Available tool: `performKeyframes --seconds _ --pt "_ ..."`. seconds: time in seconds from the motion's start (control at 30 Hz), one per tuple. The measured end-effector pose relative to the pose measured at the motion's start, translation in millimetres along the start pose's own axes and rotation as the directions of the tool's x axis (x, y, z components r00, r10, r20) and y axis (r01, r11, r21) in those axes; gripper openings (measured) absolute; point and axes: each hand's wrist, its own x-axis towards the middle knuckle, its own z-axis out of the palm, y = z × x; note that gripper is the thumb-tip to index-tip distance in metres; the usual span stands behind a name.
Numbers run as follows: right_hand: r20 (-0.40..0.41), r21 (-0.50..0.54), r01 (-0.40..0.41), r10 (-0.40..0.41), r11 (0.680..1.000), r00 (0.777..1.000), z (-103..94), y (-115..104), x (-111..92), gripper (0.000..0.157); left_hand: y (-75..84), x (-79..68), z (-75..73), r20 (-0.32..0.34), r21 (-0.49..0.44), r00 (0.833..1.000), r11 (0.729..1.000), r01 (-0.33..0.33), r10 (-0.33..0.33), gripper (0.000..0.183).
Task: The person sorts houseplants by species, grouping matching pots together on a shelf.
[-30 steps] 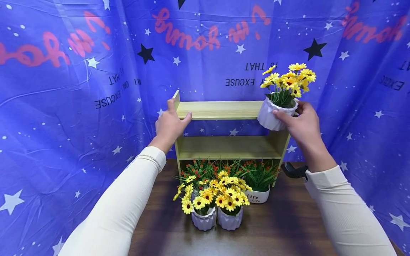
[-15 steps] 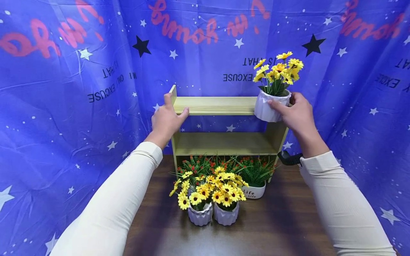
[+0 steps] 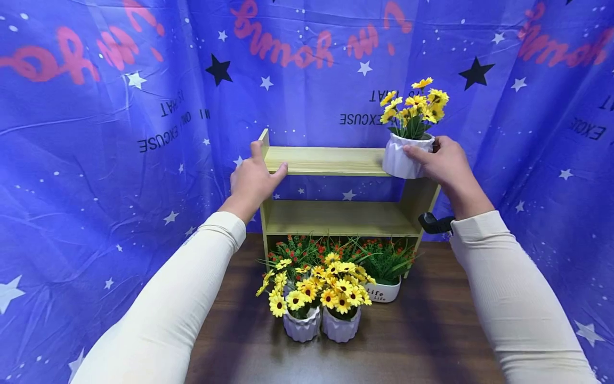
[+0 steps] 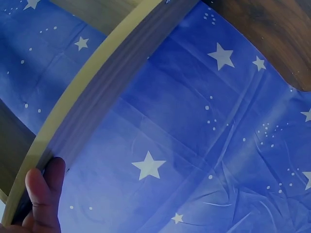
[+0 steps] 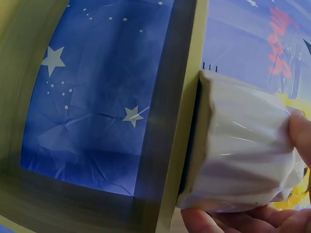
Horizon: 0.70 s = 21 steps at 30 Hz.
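My right hand (image 3: 447,161) grips the rim of a white fluted flowerpot (image 3: 402,157) with yellow daisy-like flowers (image 3: 416,105). It stands upright at the right end of the top board of a small pale wooden shelf (image 3: 331,161). In the right wrist view the pot's base (image 5: 194,145) lies close along the board's edge, with a dark gap between them. My left hand (image 3: 253,178) grips the shelf's upper left corner, thumb toward the front. In the left wrist view its fingers (image 4: 46,189) lie against the outer face of the side panel (image 4: 97,92).
Two similar white pots (image 3: 301,326) of yellow flowers stand on the dark wooden table (image 3: 384,357) before the shelf. Behind them are red-flowered green plants (image 3: 297,250) and a white "Life" planter (image 3: 385,292). A blue star-printed curtain (image 3: 307,96) hangs behind.
My right hand has carried the flowerpot left and turned it more upright over the top board's right end. The left hand keeps its hold on the shelf corner.
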Motion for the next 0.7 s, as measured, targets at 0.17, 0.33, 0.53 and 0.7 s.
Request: performKeyframes --seconds 0.17,0.33,0.53,0.7 --pt "0.042 0.044 -0.032 0.03 0.999 0.999 -2.2 -2.7 5.9 0.08 0.9 -0.1 1.7 -0.01 0.0 1.0 1.0 -0.008 0.008 0.08" --pt "0.078 0.041 -0.065 0.062 0.997 0.995 -3.0 -1.3 12.5 0.086 2.2 -0.4 1.2 -0.001 0.012 1.0 1.0 -0.003 0.003 0.08" --pt "0.083 0.055 -0.077 0.072 0.996 0.994 -2.0 -0.5 20.4 0.09 4.3 1.1 0.0 -0.009 0.007 1.0 1.0 -0.007 0.007 0.08" --pt "0.075 0.053 -0.079 0.075 0.995 0.994 2.5 -1.1 23.3 0.088 2.9 0.1 0.3 -0.004 0.022 1.0 1.0 0.005 -0.005 0.081"
